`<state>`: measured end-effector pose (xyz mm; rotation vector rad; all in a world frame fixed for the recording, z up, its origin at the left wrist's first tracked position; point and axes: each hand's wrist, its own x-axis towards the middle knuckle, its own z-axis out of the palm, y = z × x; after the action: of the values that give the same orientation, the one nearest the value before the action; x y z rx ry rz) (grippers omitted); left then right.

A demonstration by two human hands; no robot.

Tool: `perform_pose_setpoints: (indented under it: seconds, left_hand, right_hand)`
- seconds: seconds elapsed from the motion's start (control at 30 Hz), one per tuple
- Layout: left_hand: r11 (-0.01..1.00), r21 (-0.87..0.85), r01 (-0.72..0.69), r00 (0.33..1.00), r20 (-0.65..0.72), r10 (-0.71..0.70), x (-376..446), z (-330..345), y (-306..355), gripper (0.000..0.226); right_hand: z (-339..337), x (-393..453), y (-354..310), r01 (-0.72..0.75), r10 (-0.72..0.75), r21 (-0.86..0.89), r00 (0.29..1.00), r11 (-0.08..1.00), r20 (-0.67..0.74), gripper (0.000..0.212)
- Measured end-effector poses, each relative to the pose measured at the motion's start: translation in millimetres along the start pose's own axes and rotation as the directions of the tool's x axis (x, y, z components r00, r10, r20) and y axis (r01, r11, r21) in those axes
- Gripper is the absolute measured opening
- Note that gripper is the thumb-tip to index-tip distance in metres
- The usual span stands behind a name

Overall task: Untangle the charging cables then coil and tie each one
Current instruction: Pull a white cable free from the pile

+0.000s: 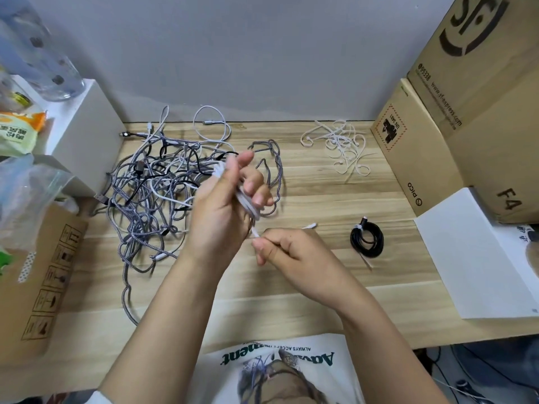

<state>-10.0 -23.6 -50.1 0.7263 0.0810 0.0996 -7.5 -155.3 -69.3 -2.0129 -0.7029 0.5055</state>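
L hand (224,205) gripping looped smooth white cable (248,204), R hand (287,247) pinching its end, braided grey tangle (151,193) beside

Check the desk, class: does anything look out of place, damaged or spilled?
Nothing looks damaged or spilled. The tangled cables are the job itself; one black coil lies tied, and the loose ties wait in a heap near the boxes.

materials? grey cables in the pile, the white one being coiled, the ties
Grey cables: braided fabric sleeve, by the woven speckle. White cable in the left hand: smooth plastic or rubber jacket, slightly glossy. Ties: thin flat off-white strips, likely plastic; too small to be sure.
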Motion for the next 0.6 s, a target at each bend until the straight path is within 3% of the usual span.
perform_pose_setpoints:
  seconds: [0.1,0.17,0.27,0.43,0.6]
  left_hand:
    - [0.926,0.377,-0.023,0.996,-0.066,0.052,0.2,-7.6,-13.5,0.019]
    - [0.803,0.596,-0.012,0.998,-0.048,0.050,-5.8,-15.8,-18.9,0.017]
    - [0.640,0.768,0.022,1.000,-0.006,-0.028,-15.6,-20.6,-20.8,0.036]
    - [0.655,0.749,0.101,0.955,0.110,-0.274,-24.3,-22.0,-14.4,0.059]
    - [0.803,0.431,0.411,0.735,0.364,-0.572,-26.9,-27.8,-0.7,0.064]
  right_hand:
    - [-3.6,-3.1,-8.2,0.039,-0.041,-0.041,0.997,0.998,-0.063,0.029]
    - [-7.7,-4.1,-11.3,0.038,-0.042,-0.035,0.991,0.999,-0.126,0.025]
    - [-13.2,-6.1,-14.0,0.057,-0.053,0.022,0.988,0.998,-0.148,0.024]
    - [-25.2,-8.6,-15.2,0.137,-0.116,0.072,0.963,0.988,-0.243,0.022]
    - [-30.7,-6.8,-10.8,0.146,-0.079,0.202,0.948,0.968,-0.309,0.018]
